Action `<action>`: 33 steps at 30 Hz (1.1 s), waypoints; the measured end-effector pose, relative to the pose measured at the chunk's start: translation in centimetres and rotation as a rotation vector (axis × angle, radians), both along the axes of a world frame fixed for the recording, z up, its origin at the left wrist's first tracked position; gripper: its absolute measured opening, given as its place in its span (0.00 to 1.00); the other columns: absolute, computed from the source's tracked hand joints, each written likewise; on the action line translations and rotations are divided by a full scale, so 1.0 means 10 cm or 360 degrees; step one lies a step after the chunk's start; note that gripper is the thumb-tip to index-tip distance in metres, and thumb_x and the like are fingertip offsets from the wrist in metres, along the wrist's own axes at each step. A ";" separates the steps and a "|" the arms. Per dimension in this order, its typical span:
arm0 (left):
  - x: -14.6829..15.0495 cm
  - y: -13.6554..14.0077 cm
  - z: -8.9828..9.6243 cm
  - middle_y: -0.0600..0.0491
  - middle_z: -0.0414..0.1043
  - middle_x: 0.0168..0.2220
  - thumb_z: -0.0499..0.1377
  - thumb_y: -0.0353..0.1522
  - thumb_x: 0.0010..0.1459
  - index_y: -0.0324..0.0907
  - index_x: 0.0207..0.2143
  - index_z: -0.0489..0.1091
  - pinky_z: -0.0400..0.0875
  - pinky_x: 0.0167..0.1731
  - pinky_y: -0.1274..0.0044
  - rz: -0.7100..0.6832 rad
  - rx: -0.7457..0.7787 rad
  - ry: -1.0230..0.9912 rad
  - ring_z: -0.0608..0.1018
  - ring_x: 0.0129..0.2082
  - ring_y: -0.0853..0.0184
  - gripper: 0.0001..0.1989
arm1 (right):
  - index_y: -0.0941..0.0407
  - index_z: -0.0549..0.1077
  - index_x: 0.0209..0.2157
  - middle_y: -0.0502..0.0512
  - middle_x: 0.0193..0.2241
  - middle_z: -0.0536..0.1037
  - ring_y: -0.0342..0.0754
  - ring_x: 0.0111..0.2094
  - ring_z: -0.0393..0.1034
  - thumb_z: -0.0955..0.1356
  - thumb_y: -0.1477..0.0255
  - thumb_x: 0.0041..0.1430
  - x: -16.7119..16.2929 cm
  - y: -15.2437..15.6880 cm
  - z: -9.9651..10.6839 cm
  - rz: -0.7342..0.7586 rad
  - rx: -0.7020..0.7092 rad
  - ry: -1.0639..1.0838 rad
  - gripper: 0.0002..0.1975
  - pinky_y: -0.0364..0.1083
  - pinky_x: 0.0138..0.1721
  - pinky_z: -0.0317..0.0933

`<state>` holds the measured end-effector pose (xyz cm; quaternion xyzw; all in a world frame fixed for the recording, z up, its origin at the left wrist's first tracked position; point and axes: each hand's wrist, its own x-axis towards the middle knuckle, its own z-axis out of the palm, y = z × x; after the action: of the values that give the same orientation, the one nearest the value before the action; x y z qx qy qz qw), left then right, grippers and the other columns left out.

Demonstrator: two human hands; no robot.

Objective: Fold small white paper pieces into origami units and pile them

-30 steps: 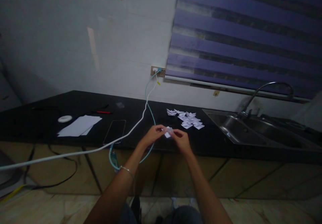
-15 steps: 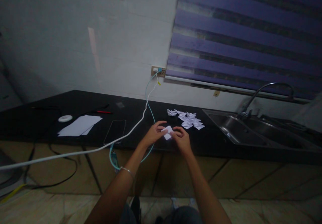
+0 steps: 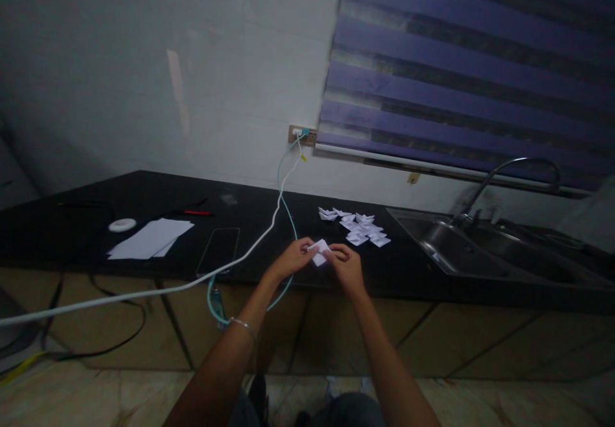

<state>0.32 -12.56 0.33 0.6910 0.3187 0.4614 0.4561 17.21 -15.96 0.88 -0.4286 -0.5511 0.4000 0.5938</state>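
Observation:
A small folded white paper point(image 3: 319, 253), diamond-shaped, is held between both hands near the front edge of the counter. My left hand point(image 3: 296, 257) pinches its left corner between thumb and fingers. On the opposite corner, my right hand point(image 3: 344, 264) has its thumb and fingertips closed. Beyond and to the right of my hands lies a cluster of several folded paper boats point(image 3: 361, 227), some overlapping one another.
At left on the black counter point(image 3: 269, 203) are blank paper sheets point(image 3: 147, 240), a white round object point(image 3: 122, 225), a red pen point(image 3: 197, 213) and a phone point(image 3: 218, 251). A white cable point(image 3: 254, 242) crosses left of my hands. At right is a steel sink point(image 3: 461, 251).
The fingers of my left hand have drawn in against the folded paper, having been more raised before. My right fingers have shifted slightly; the paper stays in nearly the same spot.

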 end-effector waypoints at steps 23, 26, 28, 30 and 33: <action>0.00 -0.02 -0.01 0.54 0.69 0.31 0.55 0.45 0.57 0.38 0.34 0.66 0.64 0.31 0.80 -0.0029 0.0066 0.0066 0.71 0.31 0.70 0.18 | 0.61 0.78 0.31 0.53 0.21 0.77 0.44 0.22 0.67 0.73 0.62 0.45 0.01 0.02 -0.03 -0.0022 -0.0005 -0.0084 0.16 0.42 0.24 0.57; 0.01 -0.01 -0.02 0.53 0.69 0.31 0.56 0.44 0.57 0.38 0.34 0.66 0.65 0.31 0.80 -0.0020 0.0057 0.0050 0.71 0.31 0.70 0.17 | 0.61 0.78 0.30 0.53 0.21 0.76 0.44 0.21 0.66 0.74 0.61 0.44 0.01 0.03 -0.04 -0.0030 0.0003 -0.0095 0.17 0.42 0.23 0.57; 0.01 -0.01 -0.02 0.53 0.69 0.31 0.56 0.45 0.56 0.37 0.34 0.67 0.65 0.32 0.79 -0.0024 0.0045 0.0035 0.72 0.31 0.70 0.18 | 0.61 0.78 0.30 0.53 0.20 0.76 0.44 0.21 0.66 0.74 0.61 0.44 0.02 0.03 -0.05 -0.0037 0.0012 -0.0105 0.17 0.42 0.23 0.57; 0.01 -0.02 0.00 0.53 0.70 0.31 0.57 0.45 0.55 0.37 0.34 0.67 0.65 0.31 0.79 -0.0044 0.0020 0.0027 0.72 0.30 0.70 0.18 | 0.61 0.78 0.30 0.53 0.21 0.77 0.44 0.22 0.67 0.74 0.61 0.44 0.02 0.03 -0.05 -0.0047 0.0021 -0.0113 0.17 0.42 0.24 0.58; -0.01 -0.04 0.04 0.53 0.71 0.30 0.58 0.46 0.54 0.36 0.34 0.69 0.64 0.31 0.79 -0.0094 -0.0015 0.0065 0.71 0.30 0.70 0.19 | 0.61 0.79 0.29 0.55 0.23 0.78 0.45 0.23 0.68 0.74 0.62 0.43 0.02 0.03 -0.04 -0.0031 -0.0003 -0.0103 0.16 0.43 0.25 0.59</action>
<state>0.24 -13.00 0.72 0.7073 0.3095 0.4320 0.4662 17.41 -15.65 0.48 -0.4471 -0.5655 0.3807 0.5791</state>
